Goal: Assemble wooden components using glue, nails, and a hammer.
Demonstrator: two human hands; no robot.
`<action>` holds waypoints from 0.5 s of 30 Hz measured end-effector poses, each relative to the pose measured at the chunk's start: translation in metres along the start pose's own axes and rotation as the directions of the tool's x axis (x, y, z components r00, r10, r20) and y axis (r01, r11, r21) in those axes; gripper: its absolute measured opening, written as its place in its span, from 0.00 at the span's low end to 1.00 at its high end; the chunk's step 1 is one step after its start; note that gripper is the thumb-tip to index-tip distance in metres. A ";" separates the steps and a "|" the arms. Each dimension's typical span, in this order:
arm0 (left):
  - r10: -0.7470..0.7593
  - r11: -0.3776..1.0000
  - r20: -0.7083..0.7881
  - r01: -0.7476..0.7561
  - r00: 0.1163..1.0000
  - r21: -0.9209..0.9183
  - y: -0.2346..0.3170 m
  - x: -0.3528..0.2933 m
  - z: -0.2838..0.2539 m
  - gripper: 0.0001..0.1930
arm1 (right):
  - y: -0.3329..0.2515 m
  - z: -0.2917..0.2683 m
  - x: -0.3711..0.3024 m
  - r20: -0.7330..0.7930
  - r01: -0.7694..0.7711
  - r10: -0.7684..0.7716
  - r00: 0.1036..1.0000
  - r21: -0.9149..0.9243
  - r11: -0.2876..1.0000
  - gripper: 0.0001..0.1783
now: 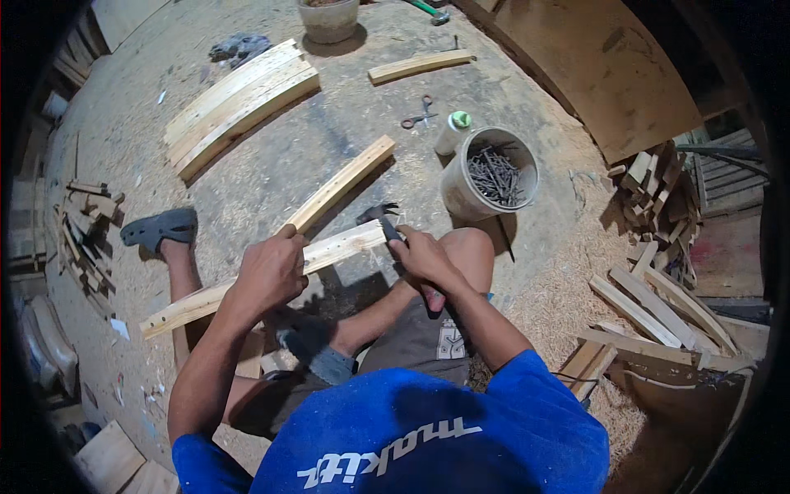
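My left hand [270, 270] is closed round a pale wooden strip [344, 245] with small dark spots along its face. The strip lies slanted across my lap. In my right hand [424, 257] is a hammer [380, 216], its dark claw head just beyond the strip's right end and a red handle end showing below my palm. Another wooden strip [341, 183] lies on the floor past my left hand, angled up to the right. To the right of the hammer stands a whitish bucket [461, 198] holding many nails [496, 175].
A green-capped bottle [449, 136] and scissors [420, 115] sit beyond the bucket. Joined wooden pieces [243, 107] lie far left, a single strip [421, 66] far ahead. Scrap wood is piled at left [84, 226] and right [658, 202]. Shavings cover the floor [551, 272].
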State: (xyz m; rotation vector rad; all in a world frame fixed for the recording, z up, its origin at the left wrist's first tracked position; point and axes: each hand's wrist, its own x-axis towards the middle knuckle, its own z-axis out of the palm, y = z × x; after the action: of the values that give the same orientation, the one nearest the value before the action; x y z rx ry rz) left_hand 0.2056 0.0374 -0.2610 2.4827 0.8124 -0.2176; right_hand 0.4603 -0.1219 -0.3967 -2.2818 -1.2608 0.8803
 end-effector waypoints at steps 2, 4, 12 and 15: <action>-0.062 0.997 0.042 0.060 0.997 0.037 -0.001 0.017 0.005 0.23 | -0.005 -0.027 -0.004 0.030 0.046 -0.045 0.999 -0.046 0.998 0.19; -0.066 0.998 0.015 0.066 0.998 0.018 -0.001 0.027 0.004 0.22 | 0.002 -0.070 -0.021 -0.312 0.175 -0.279 0.908 -0.324 0.930 0.14; -0.110 0.987 -0.061 0.102 0.992 -0.121 -0.001 0.052 0.023 0.19 | 0.052 -0.190 0.021 -0.430 -0.138 -0.145 0.891 -0.561 0.816 0.11; -0.154 0.985 -0.015 0.153 0.988 -0.085 -0.008 0.055 0.043 0.18 | 0.064 -0.183 0.029 -0.396 -0.159 -0.120 0.911 -0.603 0.782 0.10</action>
State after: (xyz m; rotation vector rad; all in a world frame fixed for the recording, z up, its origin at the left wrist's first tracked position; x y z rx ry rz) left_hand 0.2454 0.0483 -0.3177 2.3503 1.0028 -0.2072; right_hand 0.6362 -0.1360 -0.3113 -2.7726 -1.4679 -0.0923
